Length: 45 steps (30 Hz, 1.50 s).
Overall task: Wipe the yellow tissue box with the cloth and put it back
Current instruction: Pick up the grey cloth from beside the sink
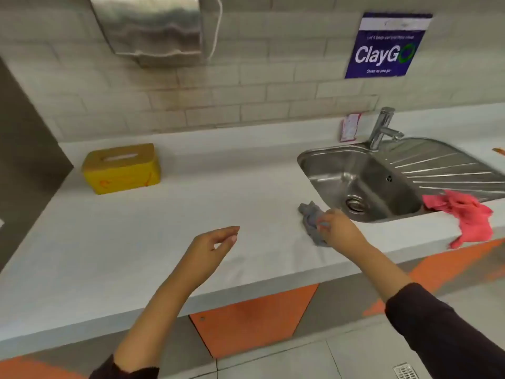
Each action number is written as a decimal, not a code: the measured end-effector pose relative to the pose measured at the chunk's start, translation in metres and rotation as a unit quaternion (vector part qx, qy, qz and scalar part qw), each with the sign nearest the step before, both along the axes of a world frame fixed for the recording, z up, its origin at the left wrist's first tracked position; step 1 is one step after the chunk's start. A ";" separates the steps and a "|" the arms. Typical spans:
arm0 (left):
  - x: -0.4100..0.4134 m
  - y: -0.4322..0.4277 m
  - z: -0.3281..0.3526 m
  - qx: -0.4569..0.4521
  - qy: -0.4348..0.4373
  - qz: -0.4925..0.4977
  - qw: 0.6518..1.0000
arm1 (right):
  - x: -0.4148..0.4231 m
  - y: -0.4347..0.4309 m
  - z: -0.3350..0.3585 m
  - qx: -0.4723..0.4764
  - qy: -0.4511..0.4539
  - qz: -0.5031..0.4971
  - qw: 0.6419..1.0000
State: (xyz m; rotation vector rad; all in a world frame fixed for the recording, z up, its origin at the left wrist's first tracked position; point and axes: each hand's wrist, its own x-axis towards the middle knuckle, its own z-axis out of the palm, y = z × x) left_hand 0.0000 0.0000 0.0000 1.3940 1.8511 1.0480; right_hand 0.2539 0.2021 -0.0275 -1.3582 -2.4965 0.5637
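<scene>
Two bare hands reach out over a pale desk set against a tiled wall. On that wall, upper right, a dark blue sign reads "ClayGo" in large white letters with a green ring for the last letter, and beneath it the smaller line "Clean as you go"; the small line above the name is too blurred to read. A steel dispenser hangs on the wall at upper left.

The yellow tissue box stands on the desk at far left, near the back wall and well apart from both hands. Its long axis runs left to right, roughly along the wall, with the slot in its top facing up. An orange mark on its front face is too small to make out.

The right hand is at the front left corner of the steel sink, its fingers closed on a crumpled grey cloth that lies on the desk. The left hand hovers over the desk with its fingers loosely curled and parted, holding nothing.

A pink cloth drapes over the sink's front edge at right. A tap stands behind the basin, with a small pink label beside it, unreadable.
</scene>
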 end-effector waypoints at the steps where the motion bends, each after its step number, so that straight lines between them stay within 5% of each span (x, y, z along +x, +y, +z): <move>1: 0.005 0.008 -0.005 -0.011 -0.005 -0.003 1.000 | 0.005 0.011 -0.008 0.002 -0.009 -0.005 1.000; 11: 0.015 0.042 -0.030 -0.098 0.015 0.034 0.994 | -0.024 0.048 -0.033 -0.105 0.003 -0.114 0.988; 15: 0.005 0.043 -0.030 -0.099 0.001 0.054 0.994 | -0.046 0.047 -0.025 -0.035 -0.073 -0.137 0.987; 19: -0.017 0.044 -0.024 -0.084 -0.019 0.077 0.993 | -0.067 0.036 -0.002 -0.045 0.117 -0.086 0.988; 25: -0.074 0.046 -0.007 -0.044 -0.035 0.096 0.994 | -0.117 0.001 0.050 0.063 0.265 -0.003 0.962; 28: -0.109 0.042 0.002 -0.029 -0.035 0.105 0.993 | -0.151 -0.015 0.064 -0.023 0.342 -0.027 0.939; 45: -0.381 0.068 0.016 -0.068 0.066 0.075 0.993 | -0.337 -0.051 0.060 -0.143 0.411 -0.038 0.899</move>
